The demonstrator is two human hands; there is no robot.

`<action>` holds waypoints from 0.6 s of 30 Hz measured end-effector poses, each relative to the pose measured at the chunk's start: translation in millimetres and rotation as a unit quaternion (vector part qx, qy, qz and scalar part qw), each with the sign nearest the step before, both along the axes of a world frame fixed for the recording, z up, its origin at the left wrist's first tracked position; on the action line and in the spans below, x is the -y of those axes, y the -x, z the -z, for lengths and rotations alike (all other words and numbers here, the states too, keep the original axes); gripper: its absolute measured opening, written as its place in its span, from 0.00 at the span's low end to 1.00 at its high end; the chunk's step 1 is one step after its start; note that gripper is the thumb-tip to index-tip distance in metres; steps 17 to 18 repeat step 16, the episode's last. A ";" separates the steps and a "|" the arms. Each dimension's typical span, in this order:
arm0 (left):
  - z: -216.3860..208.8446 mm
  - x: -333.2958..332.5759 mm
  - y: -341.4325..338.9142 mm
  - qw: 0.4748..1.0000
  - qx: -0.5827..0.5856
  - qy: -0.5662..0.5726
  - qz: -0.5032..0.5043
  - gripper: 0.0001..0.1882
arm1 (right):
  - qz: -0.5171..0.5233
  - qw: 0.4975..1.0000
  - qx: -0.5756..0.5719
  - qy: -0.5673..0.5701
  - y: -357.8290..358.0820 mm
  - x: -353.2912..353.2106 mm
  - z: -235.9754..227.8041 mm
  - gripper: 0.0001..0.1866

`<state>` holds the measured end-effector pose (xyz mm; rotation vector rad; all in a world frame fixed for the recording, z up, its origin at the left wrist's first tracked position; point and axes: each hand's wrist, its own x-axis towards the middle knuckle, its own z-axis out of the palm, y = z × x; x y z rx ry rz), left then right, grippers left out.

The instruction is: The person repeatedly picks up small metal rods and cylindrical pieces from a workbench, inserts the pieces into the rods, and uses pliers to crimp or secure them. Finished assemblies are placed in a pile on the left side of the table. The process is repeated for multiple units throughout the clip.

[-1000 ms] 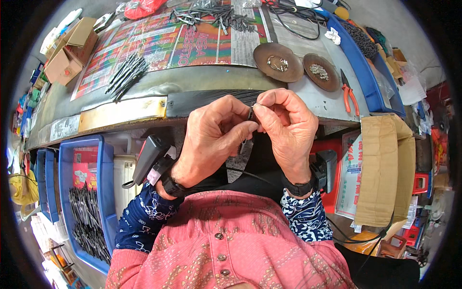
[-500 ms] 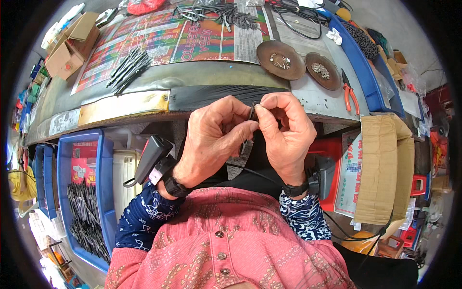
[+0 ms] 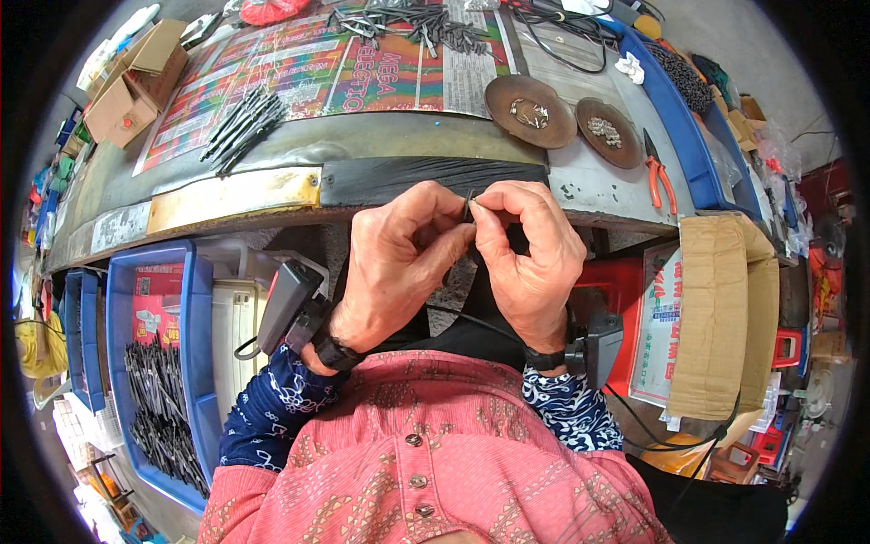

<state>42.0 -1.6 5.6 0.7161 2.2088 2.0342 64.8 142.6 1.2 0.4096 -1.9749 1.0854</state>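
Observation:
Both my hands meet just in front of the table's near edge. A thin dark strip (image 3: 468, 205) sits between their fingertips, mostly hidden by the fingers. My left hand (image 3: 391, 265) is closed around it, thumb and forefinger pinching. At its upper end the thumb and forefinger of my right hand (image 3: 535, 258) press together; whether they also grip a tiny part is too small to see. Beyond lie a bundle of slim black pieces (image 3: 243, 129) and a larger pile of them (image 3: 435, 29). Two brown dishes, one with thin metal bits (image 3: 529, 111), the other with small silvery parts (image 3: 604, 132), stand to the right.
Red-handled pliers (image 3: 661, 181) lie near the right table edge, beside a long blue tray (image 3: 698, 145). An open cardboard box (image 3: 711, 317) stands at my right. Left below the table, a blue crate (image 3: 201, 363) holds many black pieces. A small carton (image 3: 136, 86) sits far left.
My two hands have shifted slightly left together, and the right fingertips have closed in on the left ones. The strip is still held between them.

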 end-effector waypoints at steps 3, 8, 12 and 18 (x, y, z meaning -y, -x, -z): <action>4.6 -0.1 2.5 0.996 -0.084 0.022 -0.019 0.07 | -0.032 0.994 0.071 0.080 -3.3 1.5 0.0 0.06; 8.0 -0.9 2.1 0.989 -0.137 0.048 -0.035 0.05 | -0.028 0.989 0.108 0.098 -4.4 1.9 -1.1 0.04; 10.3 -2.0 4.6 0.974 -0.209 0.069 -0.060 0.06 | 0.002 0.998 0.061 0.030 -4.6 2.5 -2.6 0.05; 10.5 -1.4 3.9 0.977 -0.195 0.070 -0.059 0.07 | -0.004 0.996 0.072 0.042 -5.3 3.8 -3.0 0.04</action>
